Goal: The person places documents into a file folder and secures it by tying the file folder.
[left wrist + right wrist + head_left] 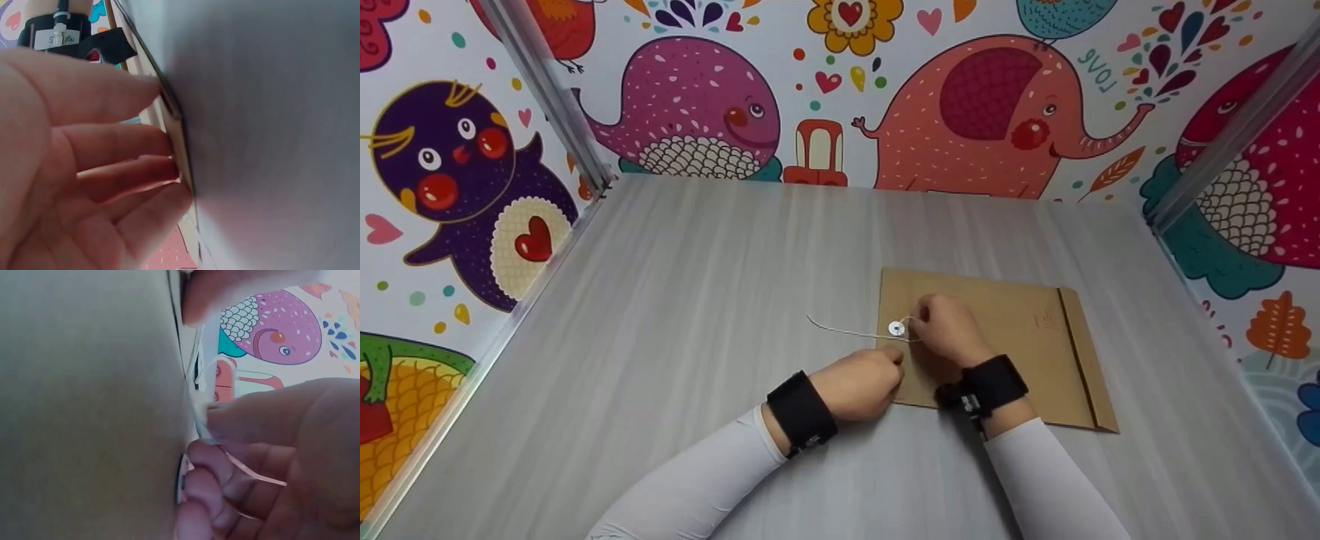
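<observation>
A brown paper envelope [1005,322] with a dark band near its right end lies flat on the grey table. Near its left edge sits a round white button [895,328]. A thin white string [847,331] passes just below the button, its loose end trailing left onto the table. My right hand [952,330] pinches the string between thumb and fingers close to the button; in the right wrist view the string [256,475] runs across the fingers. My left hand [859,384] presses its fingertips [174,197] on the envelope's lower left part, covering that corner.
The table [697,247] is bounded by patterned walls [840,90] with cartoon animals at the back and sides. Metal posts [547,97] stand at the corners. Black straps [802,412] with small devices circle both wrists.
</observation>
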Available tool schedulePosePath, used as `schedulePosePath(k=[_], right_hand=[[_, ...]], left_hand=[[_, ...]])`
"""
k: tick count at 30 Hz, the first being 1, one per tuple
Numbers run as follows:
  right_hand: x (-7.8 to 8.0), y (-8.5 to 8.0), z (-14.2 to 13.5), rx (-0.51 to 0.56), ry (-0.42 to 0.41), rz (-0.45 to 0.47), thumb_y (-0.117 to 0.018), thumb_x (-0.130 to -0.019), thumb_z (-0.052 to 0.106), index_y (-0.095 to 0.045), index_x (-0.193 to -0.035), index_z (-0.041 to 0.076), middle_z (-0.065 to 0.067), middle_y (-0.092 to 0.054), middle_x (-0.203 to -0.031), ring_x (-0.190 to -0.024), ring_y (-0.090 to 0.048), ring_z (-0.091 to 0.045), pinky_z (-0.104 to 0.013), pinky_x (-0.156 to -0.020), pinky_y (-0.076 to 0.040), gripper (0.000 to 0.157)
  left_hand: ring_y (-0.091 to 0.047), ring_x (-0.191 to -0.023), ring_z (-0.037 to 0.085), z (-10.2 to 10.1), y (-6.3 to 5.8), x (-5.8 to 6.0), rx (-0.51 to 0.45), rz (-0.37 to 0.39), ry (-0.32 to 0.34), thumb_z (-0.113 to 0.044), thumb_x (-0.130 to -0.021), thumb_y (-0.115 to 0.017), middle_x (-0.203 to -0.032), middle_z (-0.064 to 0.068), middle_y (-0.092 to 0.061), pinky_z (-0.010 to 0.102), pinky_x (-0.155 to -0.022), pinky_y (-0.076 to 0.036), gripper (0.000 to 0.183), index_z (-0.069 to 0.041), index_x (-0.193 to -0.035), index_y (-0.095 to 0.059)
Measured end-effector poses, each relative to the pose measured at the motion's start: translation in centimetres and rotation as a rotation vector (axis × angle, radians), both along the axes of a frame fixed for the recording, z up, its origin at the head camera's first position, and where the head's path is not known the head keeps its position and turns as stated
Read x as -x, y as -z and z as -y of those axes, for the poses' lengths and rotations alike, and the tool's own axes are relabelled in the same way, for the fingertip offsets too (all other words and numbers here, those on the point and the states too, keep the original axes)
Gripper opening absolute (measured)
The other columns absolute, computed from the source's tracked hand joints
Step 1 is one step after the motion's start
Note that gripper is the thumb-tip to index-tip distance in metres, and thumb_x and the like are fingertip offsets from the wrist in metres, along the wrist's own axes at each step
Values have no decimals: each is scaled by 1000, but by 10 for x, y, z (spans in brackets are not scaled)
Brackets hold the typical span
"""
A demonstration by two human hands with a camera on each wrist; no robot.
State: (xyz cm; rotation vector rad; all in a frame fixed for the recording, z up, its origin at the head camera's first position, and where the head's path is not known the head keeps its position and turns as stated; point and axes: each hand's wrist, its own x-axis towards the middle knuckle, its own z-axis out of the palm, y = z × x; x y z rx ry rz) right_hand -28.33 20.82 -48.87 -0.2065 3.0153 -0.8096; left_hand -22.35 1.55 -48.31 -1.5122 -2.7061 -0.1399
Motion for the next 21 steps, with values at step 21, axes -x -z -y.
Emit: schedulePosePath(k=[21], right_hand=[[4, -18, -76, 101, 228, 97, -59, -89, 12, -70, -86, 6, -6, -63, -79, -67, -55, -19, -26, -55, -45, 13]], left_hand=[[-55, -69, 10, -1, 1, 0, -12, 20, -13, -11, -91, -58, -94, 1, -62, 27, -66, -55, 15, -10, -87, -72]])
